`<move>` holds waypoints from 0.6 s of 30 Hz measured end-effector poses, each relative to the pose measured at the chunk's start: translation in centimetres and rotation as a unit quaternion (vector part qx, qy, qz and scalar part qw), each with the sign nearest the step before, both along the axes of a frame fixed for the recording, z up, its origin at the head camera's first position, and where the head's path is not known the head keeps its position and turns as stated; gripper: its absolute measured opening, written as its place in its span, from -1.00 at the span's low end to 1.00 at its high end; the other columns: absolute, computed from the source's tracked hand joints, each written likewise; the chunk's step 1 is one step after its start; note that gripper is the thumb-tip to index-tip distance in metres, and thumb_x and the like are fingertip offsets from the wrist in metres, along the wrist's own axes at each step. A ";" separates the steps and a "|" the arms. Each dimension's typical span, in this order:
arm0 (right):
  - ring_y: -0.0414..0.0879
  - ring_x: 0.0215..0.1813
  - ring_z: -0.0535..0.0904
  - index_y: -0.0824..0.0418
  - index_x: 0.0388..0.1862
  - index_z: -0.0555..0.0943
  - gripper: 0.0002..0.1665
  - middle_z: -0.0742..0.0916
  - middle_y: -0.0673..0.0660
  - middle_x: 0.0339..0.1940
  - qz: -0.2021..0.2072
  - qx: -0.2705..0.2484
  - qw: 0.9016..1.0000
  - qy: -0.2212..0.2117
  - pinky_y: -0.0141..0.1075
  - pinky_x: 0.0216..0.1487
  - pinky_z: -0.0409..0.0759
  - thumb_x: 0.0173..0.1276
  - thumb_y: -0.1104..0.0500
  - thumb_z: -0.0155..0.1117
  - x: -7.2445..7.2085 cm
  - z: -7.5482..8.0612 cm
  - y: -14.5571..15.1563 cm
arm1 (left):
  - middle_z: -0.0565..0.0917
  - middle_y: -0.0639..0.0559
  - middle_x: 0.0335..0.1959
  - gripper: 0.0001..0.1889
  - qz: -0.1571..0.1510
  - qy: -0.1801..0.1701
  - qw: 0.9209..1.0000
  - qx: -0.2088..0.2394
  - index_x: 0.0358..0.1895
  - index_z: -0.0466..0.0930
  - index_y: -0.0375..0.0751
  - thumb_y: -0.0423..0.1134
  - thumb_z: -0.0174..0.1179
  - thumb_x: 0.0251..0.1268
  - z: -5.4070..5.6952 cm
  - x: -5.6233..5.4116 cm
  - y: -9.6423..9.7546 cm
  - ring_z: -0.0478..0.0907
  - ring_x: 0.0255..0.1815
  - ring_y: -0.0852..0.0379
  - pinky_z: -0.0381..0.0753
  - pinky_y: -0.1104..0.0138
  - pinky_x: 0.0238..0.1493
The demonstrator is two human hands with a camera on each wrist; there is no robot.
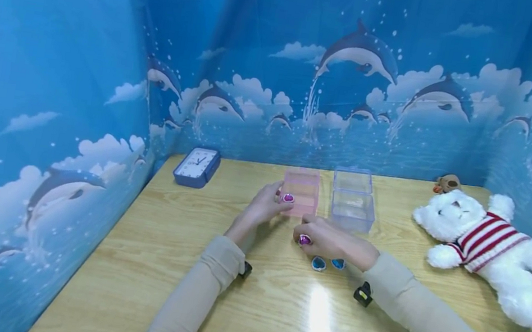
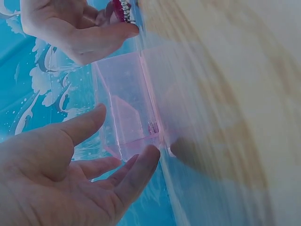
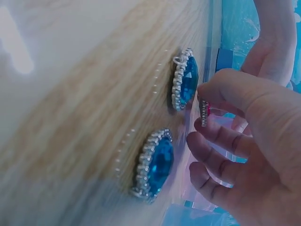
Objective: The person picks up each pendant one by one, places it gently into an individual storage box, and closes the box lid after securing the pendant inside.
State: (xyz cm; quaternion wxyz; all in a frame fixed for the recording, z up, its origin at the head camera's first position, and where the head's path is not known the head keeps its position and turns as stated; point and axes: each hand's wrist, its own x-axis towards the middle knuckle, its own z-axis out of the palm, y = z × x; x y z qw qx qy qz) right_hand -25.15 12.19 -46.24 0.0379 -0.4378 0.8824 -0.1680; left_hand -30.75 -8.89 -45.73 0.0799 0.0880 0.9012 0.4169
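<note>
My right hand pinches a magenta gem with a beaded silver rim between thumb and forefinger, just in front of the pink clear box. Another magenta gem shows at the box's left part, beside my left fingers. My left hand is at the box's left side, its thumb and fingers spread and holding nothing, as the left wrist view shows. Two blue gems with silver beaded rims lie on the table below the right hand. The pink box's lid is raised.
A clear bluish box with its lid up stands right of the pink one. A blue clock lies at the back left. At the right are a white teddy bear in a striped sweater and a small brown toy.
</note>
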 end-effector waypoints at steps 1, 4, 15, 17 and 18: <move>-0.22 -0.26 0.54 0.15 -0.09 0.76 -0.80 0.68 0.10 -0.17 0.001 -0.001 1.000 -0.001 -0.45 -0.27 0.60 0.30 0.26 0.45 0.0 0.0 0.0 | 0.53 -0.35 0.40 -0.14 0.000 0.000 1.000 0.001 0.68 0.12 -0.23 -0.15 0.36 0.45 0.0 0.0 0.0 0.56 0.36 -0.26 0.63 -0.04 0.40; -0.21 -0.25 0.54 0.16 -0.09 0.75 -0.79 0.67 0.10 -0.16 0.003 -0.005 1.000 -0.013 -0.44 -0.25 0.60 0.29 0.28 0.43 -0.1 0.0 0.0 | 0.54 -0.35 0.39 -0.14 0.000 0.001 1.000 -0.004 0.68 0.12 -0.23 -0.14 0.36 0.44 0.0 0.0 0.0 0.58 0.33 -0.25 0.65 -0.02 0.37; -0.19 -0.24 0.52 0.21 0.02 0.75 -0.71 0.66 0.10 -0.13 -0.053 -0.069 0.992 -0.091 -0.41 -0.21 0.61 0.32 0.30 0.37 0.0 1.2 0.6 | 0.54 -0.30 0.41 -0.11 0.009 -0.013 1.000 -0.009 0.69 0.10 -0.18 -0.11 0.38 0.42 0.3 0.0 0.2 0.56 0.34 -0.24 0.65 -0.04 0.37; -0.20 -0.23 0.54 0.23 0.09 0.74 -0.66 0.68 0.10 -0.11 -0.057 -0.085 0.990 -0.093 -0.41 -0.20 0.63 0.34 0.30 0.37 -0.1 1.6 0.7 | 0.55 -0.30 0.38 -0.10 0.007 -0.010 1.000 -0.003 0.69 0.09 -0.17 -0.13 0.39 0.42 0.4 0.1 0.2 0.58 0.31 -0.23 0.68 -0.03 0.33; -0.20 -0.23 0.54 0.23 0.14 0.73 -0.62 0.69 0.11 -0.07 -0.059 -0.096 0.989 -0.097 -0.40 -0.19 0.63 0.35 0.31 0.37 -0.2 1.7 0.8 | 0.56 -0.30 0.37 -0.10 0.005 -0.008 1.000 0.001 0.70 0.09 -0.17 -0.15 0.39 0.41 0.5 0.1 0.2 0.59 0.29 -0.22 0.69 -0.02 0.30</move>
